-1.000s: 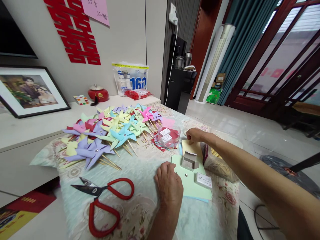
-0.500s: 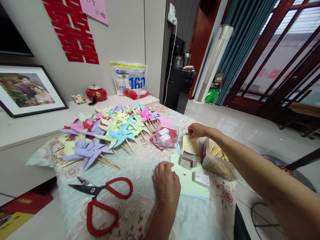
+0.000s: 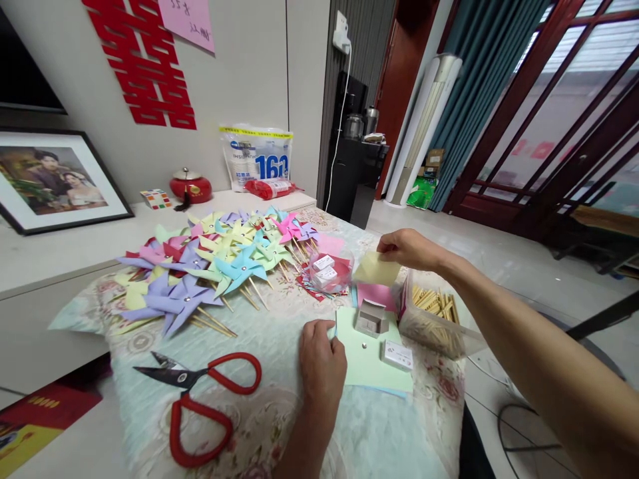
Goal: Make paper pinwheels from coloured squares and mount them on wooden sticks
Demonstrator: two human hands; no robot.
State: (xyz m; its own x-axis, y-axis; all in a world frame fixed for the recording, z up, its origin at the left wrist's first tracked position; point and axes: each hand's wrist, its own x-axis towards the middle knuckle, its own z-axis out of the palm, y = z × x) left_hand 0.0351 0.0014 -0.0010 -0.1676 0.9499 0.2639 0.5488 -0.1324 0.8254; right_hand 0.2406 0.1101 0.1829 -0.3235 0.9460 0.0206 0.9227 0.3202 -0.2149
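Note:
My right hand (image 3: 408, 249) pinches a yellow paper square (image 3: 376, 269) and holds it in the air above a pink sheet (image 3: 376, 294). Curled loosely, my left hand (image 3: 322, 359) rests on the cloth at the left edge of a light green sheet (image 3: 369, 362); its fingers touch that edge, and whether they grip it I cannot tell. On the green sheet stand a small open grey box (image 3: 370, 317), a flat white box (image 3: 398, 355) and a tiny metal pin (image 3: 364, 344).
Several coloured paper pinwheels (image 3: 219, 263) on sticks cover the far left of the cloth. Red scissors (image 3: 200, 406) lie at the near left. A clear bowl (image 3: 329, 269) holds small white boxes. A clear tub of wooden sticks (image 3: 436, 316) stands at the right edge.
My right hand has lifted the yellow square off the stack and raised it, uncovering the pink sheet below. My left hand shifted slightly at the green sheet's edge.

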